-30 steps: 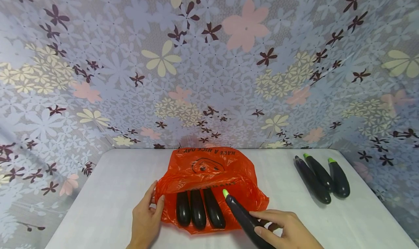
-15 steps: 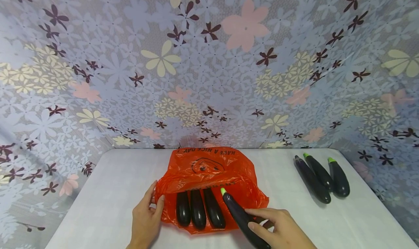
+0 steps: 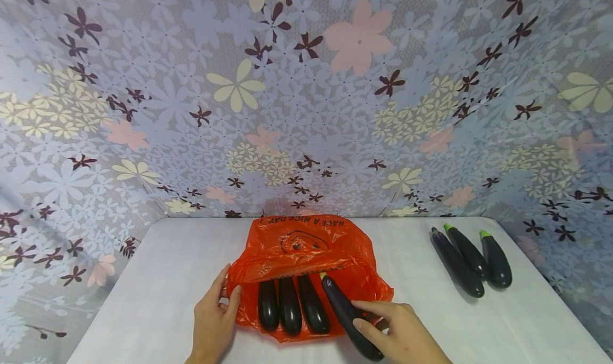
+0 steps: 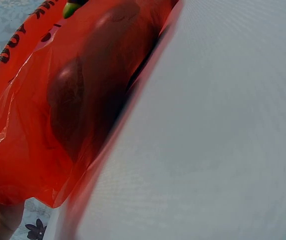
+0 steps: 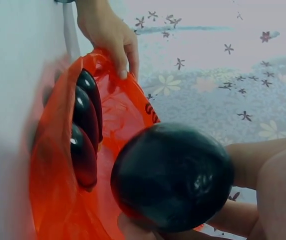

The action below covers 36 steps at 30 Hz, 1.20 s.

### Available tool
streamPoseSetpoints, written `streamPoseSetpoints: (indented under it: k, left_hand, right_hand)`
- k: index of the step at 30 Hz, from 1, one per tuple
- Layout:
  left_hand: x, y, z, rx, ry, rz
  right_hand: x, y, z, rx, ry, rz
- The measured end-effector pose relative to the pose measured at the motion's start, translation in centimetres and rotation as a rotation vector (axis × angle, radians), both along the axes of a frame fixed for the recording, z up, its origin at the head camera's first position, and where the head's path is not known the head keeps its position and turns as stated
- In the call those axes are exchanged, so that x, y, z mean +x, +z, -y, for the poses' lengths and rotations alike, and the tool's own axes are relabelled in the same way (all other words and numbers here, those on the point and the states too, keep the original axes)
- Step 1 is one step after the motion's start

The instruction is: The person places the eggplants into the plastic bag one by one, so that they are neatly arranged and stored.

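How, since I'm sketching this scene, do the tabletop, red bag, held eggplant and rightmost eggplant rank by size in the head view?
1. Tabletop
2. Red bag
3. Held eggplant
4. Rightmost eggplant
The held one looks nearer the camera, so true sizes are unsure.

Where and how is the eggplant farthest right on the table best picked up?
Probably across the thick near half of that eggplant, coming from above and slightly from the right. It lies lengthwise with its narrow green stem at the back, so the broadest part is nearer. Nothing lies against its right side, while the next eggplant lies close on its left.
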<state>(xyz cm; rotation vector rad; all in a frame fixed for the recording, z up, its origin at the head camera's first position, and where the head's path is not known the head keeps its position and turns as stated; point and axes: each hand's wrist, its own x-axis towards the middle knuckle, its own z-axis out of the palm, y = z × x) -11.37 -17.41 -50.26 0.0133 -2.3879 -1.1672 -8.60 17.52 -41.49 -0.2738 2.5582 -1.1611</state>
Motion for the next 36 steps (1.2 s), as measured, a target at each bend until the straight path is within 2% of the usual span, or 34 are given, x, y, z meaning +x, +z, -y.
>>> streamPoseSetpoints:
  k: [11, 17, 28, 36]
  left_hand:
    - [0.0, -0.1, 0.0, -0.008, -0.014, -0.039]
    - [0.0, -0.1, 0.0, -0.001, -0.013, -0.034]
    - [0.0, 0.0, 0.0, -0.004, -0.017, -0.056]
    - [0.0, 0.0, 0.0, -0.01, -0.017, -0.059]
  right_hand:
    - [-0.1, -0.4, 1.0, 0.045, 0.045, -0.12]
    - [-0.1, -0.6, 1.6, 0.048, 0.023, -0.127]
    - [0.1, -1.2, 3.1, 0.119, 0.023, -0.262]
    - [-0.2, -1.5, 3.8, 0.182, -0.011, -0.299]
